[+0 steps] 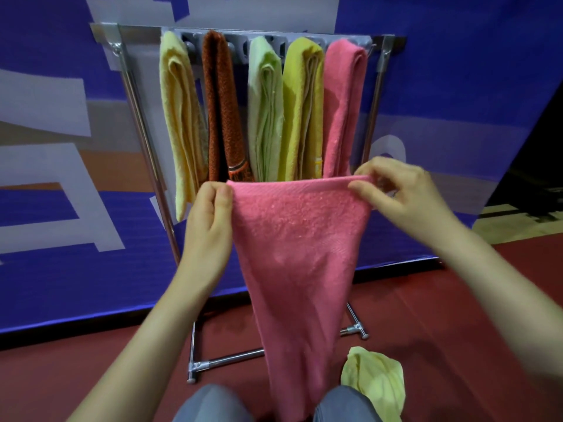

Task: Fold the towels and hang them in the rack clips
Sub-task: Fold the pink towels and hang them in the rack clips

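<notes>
I hold a pink towel point(298, 257) up by its top edge, and it hangs down between my knees. My left hand point(210, 220) pinches its top left corner. My right hand point(405, 190) pinches the top right corner. Behind it stands a metal rack point(137, 117) with a grey clip bar point(240, 44) along the top. Several folded towels hang from the clips: pale yellow point(179, 117), brown point(222, 111), light green point(265, 111), mustard yellow point(301, 111) and pink point(344, 102). A crumpled pale yellow towel point(374, 379) lies on the floor by my right knee.
A blue and grey banner wall point(61, 178) stands right behind the rack. The rack's foot bars point(225, 359) rest on the dark red floor point(457, 330) in front of my knees point(213, 403). To the far right the wall ends at a dark gap.
</notes>
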The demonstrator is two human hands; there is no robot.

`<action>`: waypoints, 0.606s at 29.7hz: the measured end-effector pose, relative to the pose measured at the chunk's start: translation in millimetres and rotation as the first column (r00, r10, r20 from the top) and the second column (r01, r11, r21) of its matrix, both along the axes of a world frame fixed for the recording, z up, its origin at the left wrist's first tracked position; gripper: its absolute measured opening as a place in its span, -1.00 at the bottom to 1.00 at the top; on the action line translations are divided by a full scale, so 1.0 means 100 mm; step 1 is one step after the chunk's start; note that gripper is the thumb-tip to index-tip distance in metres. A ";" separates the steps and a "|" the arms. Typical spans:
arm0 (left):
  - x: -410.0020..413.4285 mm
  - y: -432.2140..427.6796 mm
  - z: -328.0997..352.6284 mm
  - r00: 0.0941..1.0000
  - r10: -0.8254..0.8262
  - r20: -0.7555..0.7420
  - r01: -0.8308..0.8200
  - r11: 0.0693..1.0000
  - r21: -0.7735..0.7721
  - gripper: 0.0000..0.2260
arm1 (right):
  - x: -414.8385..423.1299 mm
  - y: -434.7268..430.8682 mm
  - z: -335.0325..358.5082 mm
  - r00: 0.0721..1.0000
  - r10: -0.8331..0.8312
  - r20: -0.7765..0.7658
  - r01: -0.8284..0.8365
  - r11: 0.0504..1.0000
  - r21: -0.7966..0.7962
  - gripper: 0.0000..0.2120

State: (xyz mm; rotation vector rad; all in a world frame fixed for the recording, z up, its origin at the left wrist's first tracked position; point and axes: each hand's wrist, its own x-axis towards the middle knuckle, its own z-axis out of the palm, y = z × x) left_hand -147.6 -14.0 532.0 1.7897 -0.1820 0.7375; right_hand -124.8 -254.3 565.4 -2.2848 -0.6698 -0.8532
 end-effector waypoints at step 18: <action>0.15 -0.18 -0.24 0.996 0.004 -0.089 -0.002 1.000 0.017 -0.85 | 0.10 -0.19 -0.34 0.902 0.133 -0.410 0.058 0.905 0.422 -0.79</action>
